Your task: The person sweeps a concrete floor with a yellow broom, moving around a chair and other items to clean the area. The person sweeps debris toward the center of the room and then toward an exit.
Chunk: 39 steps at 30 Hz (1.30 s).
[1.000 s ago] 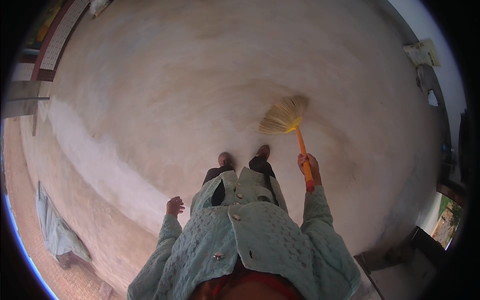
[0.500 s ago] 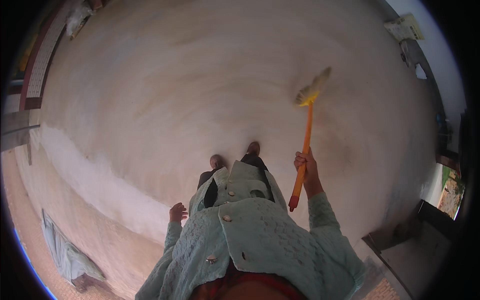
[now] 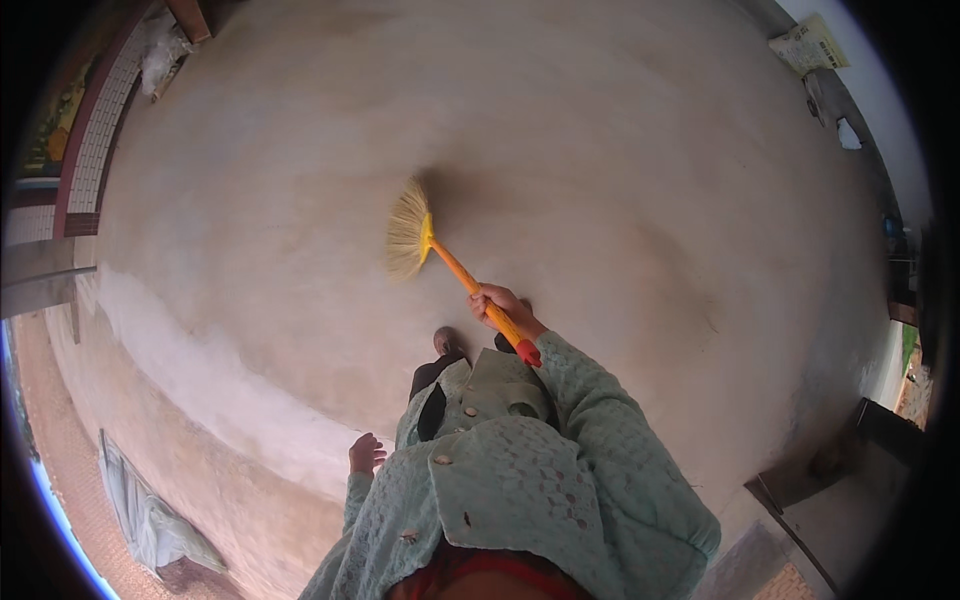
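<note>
floor (image 3: 620, 150): bare pale concrete, fills the view – darker swath at 12 to 3 o'clock of the broom head.
broom (image 3: 440, 250): straw head at 10 o'clock from the feet, bristles on the floor, orange handle slanting back to 4 o'clock.
step: judged a sweep stroke – keep bristles flat, pull low, overlap passes.
right hand (image 3: 500, 302): fist closed round the handle near its red end cap.
left hand (image 3: 365, 455): at 7 o'clock, hanging free, fingers loosely curled, holding nothing.

Grey tarp (image 3: 150, 510) at lower left, printed sack (image 3: 808, 45) top right
</note>
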Motion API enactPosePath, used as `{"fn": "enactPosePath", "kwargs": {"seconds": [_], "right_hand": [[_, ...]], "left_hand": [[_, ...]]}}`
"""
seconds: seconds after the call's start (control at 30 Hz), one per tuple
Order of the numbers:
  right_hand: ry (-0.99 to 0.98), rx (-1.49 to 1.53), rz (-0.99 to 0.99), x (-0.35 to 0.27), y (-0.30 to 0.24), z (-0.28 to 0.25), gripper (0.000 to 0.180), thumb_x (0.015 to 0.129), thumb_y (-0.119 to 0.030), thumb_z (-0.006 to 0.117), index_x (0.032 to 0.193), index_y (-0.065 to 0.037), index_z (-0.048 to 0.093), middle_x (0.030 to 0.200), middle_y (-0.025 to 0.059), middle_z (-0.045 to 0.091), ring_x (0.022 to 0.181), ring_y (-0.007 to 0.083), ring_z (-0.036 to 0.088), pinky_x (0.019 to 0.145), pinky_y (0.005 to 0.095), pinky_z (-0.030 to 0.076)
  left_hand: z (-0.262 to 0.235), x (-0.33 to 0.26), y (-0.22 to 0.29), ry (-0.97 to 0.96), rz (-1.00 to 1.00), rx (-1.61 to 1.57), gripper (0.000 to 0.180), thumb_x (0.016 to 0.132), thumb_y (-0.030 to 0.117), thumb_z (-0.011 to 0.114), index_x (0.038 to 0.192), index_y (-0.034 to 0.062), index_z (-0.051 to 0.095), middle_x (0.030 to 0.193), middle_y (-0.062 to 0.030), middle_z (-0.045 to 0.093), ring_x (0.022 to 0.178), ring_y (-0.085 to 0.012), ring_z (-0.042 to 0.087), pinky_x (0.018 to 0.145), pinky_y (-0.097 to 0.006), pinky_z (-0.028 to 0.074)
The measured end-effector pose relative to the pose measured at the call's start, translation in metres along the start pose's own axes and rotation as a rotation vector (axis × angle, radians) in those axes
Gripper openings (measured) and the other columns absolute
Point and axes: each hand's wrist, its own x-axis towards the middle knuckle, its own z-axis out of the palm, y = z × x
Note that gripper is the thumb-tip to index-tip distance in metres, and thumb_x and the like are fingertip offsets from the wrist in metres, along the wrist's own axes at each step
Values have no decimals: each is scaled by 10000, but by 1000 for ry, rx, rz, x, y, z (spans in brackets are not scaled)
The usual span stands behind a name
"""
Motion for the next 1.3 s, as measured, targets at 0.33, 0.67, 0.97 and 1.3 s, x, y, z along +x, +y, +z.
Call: {"fn": "enactPosePath", "kwargs": {"seconds": [0.33,0.67,0.97,1.3], "right_hand": [[38,176,-369,-115,-89,-67,135,771,-39,418,824,82,395,610,37,461,477,87,493,482,182,464],[308,-82,-876,-156,-88,-2,202,729,35,430,839,-102,330,672,45,423,521,98,441,481,218,417],[109,-732,-683,-65,-10,104,514,780,-67,462,1180,-123,144,721,74,470,573,145,501,506,258,443],[-44,-1550,-91,9,-28,109,530,828,-273,490,1286,-99,286,1020,65,497,899,130,483,710,263,424]], "left_hand": [[56,6,153,61,-176,-149,355,748,143,504,1083,25,492,764,-87,591,537,-144,565,445,-247,438],[184,1,393,-351,449,-68,363,800,232,506,1077,-3,494,785,-53,574,644,-116,543,566,-236,437],[209,-52,462,-721,-54,-191,324,733,91,557,1008,0,412,767,-62,524,564,-113,521,429,-213,437],[72,45,385,9,77,-175,179,720,122,575,753,27,427,592,-28,463,431,-98,444,346,-244,401]]}}
